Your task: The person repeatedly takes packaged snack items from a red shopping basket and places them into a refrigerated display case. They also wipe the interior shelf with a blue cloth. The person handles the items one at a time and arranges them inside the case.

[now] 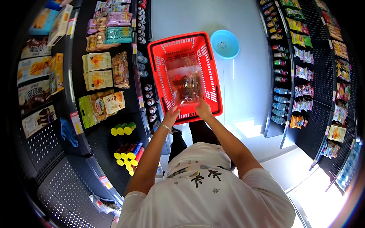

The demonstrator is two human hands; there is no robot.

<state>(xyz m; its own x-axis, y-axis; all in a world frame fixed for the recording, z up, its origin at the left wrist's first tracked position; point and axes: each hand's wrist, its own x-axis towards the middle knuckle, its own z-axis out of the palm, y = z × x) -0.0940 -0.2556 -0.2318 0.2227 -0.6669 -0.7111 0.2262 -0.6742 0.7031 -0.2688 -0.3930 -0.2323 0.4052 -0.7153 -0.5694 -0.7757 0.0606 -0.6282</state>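
A red plastic shopping basket (215,94) with black handles lies before me, its inside facing up. Over it I hold a clear plastic food package (186,85) with dark contents and printed writing. My left hand (172,116) grips the package's near left corner, and a band circles that wrist. At the near right corner, my right hand (204,109) has its fingers closed on the same package. Another transparent package (181,61) seems to lie beneath it, towards the far end of the basket; its contents are unclear.
A light blue basin (225,44) with small things in it stands on the floor beyond the basket's right side. Left, shelves (99,114) carry boxed and bagged snacks, bottles and yellow-lidded canisters (121,129). Right, more shelves (285,114) hold cans, water bottles and snack bags.
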